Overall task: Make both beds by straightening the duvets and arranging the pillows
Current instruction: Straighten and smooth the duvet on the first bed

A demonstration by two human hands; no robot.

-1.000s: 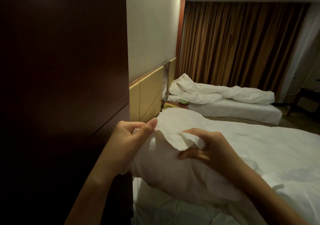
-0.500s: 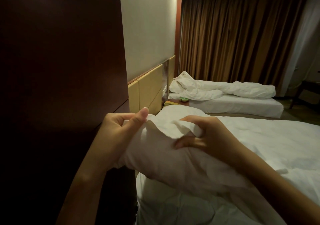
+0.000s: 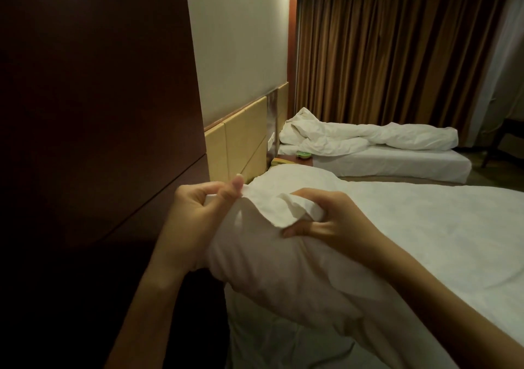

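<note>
I hold a white pillow (image 3: 272,260) above the head end of the near bed (image 3: 442,241). My left hand (image 3: 195,221) pinches the pillowcase edge at the pillow's left corner, thumb up. My right hand (image 3: 326,218) grips a bunched fold of the pillowcase near the pillow's top. A smooth white duvet covers the near bed. On the far bed (image 3: 397,164) by the curtain lies a crumpled white duvet (image 3: 368,138), heaped along its length.
A dark wooden cabinet (image 3: 99,113) fills the left side, close to my left arm. A padded headboard (image 3: 241,138) runs along the wall. A nightstand (image 3: 295,160) with small items stands between the beds. A dark chair (image 3: 507,141) stands at the far right.
Both hands keep their hold on the pillow and have lifted it slightly. The view has shifted a little to the left.
</note>
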